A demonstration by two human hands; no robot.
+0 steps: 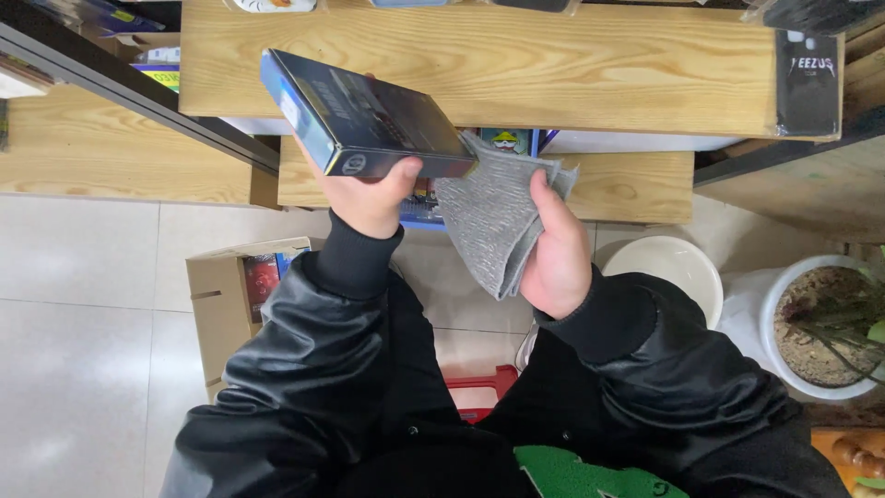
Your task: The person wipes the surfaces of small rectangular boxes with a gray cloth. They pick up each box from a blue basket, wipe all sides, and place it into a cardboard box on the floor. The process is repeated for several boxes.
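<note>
Grey cloth (489, 217) bunched in our right hand (556, 254) touches the dark box (364, 115); our left hand (369, 198) grips that box, long axis tilted up-left

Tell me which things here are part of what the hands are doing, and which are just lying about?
In use:
- dark flat box, held in the left hand
- grey cloth, held in the right hand, touching the box's edge

Lying about:
- wooden shelf
- cardboard carton on the floor
- white bucket
- potted plant
- red stool
</note>
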